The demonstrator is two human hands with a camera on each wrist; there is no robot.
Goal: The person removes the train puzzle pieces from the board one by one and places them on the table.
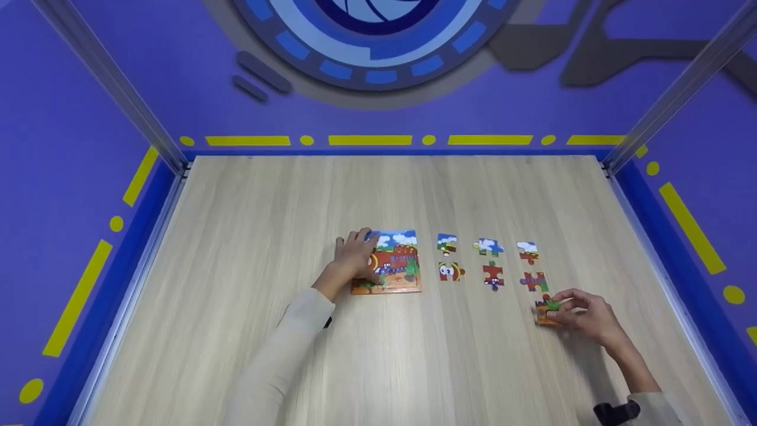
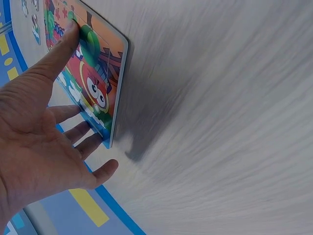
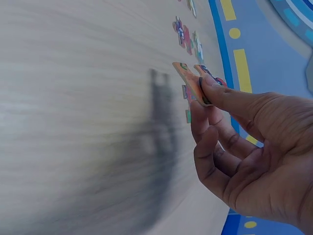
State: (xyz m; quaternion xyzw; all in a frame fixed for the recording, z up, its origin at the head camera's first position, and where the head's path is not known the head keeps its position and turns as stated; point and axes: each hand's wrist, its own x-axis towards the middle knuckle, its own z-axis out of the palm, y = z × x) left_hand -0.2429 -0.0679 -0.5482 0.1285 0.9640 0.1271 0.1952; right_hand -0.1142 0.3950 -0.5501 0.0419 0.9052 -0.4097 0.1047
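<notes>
My left hand [image 1: 355, 257] rests over the left side of a square cartoon jigsaw puzzle board [image 1: 405, 260], its fingers spread toward the far edge. In the left wrist view, the thumb [image 2: 68, 41] presses on the printed face while other fingertips touch the board's [image 2: 108, 58] edge. Off to the right, my right hand [image 1: 591, 319] pinches an orange and green puzzle piece [image 1: 544, 316] between thumb and fingers. In the right wrist view this piece [image 3: 188, 81] is tilted and raised over the table, casting a shadow.
Between the hands, loose puzzle pieces lie in columns, among them a cloud piece [image 1: 488, 246], a red piece [image 1: 493, 276] and a piece with eyes [image 1: 449, 271]. Closest to the right hand is another red piece [image 1: 534, 281]. Blue panels [image 1: 378, 118] enclose the wooden table [image 1: 378, 361].
</notes>
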